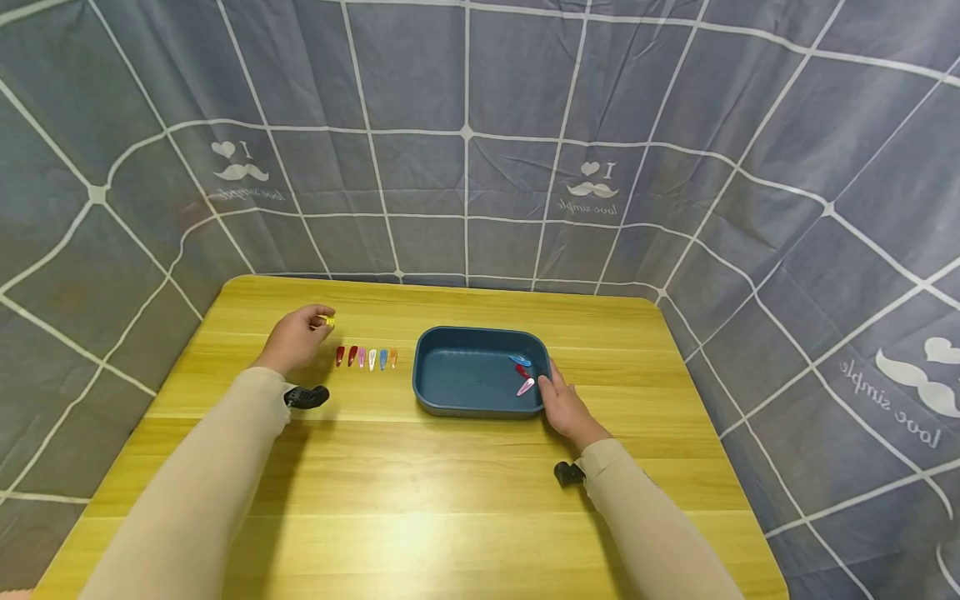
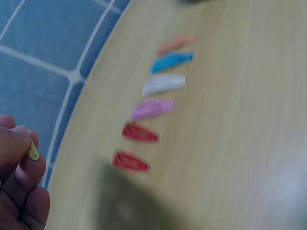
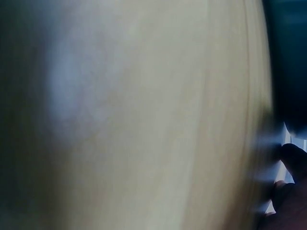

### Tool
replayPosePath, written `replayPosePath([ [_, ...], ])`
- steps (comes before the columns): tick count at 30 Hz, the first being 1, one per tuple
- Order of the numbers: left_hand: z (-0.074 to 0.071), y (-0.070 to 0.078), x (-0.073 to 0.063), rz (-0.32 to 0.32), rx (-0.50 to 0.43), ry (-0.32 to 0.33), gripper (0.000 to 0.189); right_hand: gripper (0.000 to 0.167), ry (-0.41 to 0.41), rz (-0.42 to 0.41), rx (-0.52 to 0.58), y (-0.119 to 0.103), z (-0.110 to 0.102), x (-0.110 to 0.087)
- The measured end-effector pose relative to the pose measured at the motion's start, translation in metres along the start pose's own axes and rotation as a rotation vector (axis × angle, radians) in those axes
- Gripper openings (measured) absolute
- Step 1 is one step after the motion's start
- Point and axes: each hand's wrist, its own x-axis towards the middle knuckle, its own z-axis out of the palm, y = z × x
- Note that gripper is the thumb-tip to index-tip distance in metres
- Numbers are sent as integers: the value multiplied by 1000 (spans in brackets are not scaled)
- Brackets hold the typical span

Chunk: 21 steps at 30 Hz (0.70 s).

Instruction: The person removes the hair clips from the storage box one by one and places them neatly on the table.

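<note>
My left hand (image 1: 295, 340) pinches a small yellow hair clip (image 2: 33, 152) between thumb and fingers, raised over the table at the left end of a row of snap hair clips. In that row lie two red clips (image 2: 131, 161), then a purple one (image 2: 153, 109), a white one (image 2: 164, 84), a blue one (image 2: 172, 61) and an orange one (image 2: 177, 43). My right hand (image 1: 566, 410) grips the right end of a dark blue rectangular tray (image 1: 453, 411), thumb at the rim. Inside, toward that end, are blue (image 1: 521, 361), red (image 1: 522, 371) and pink (image 1: 526, 387) clips.
The wooden table (image 1: 420, 500) has rounded back corners. Behind it and along both sides hangs a grey curtain (image 1: 420, 175) with white grid lines. Black wrist straps (image 1: 307, 397) show at both sleeves.
</note>
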Motion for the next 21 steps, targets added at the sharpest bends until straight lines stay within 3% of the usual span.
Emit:
replayPosePath([
  [8,-3,-22,-6,-62,6,-29,43,63,-5,2,11,0,0,1],
  [21,14,-37,-1,-44,71,-138,39,64,-19,6,11,3,0,3],
])
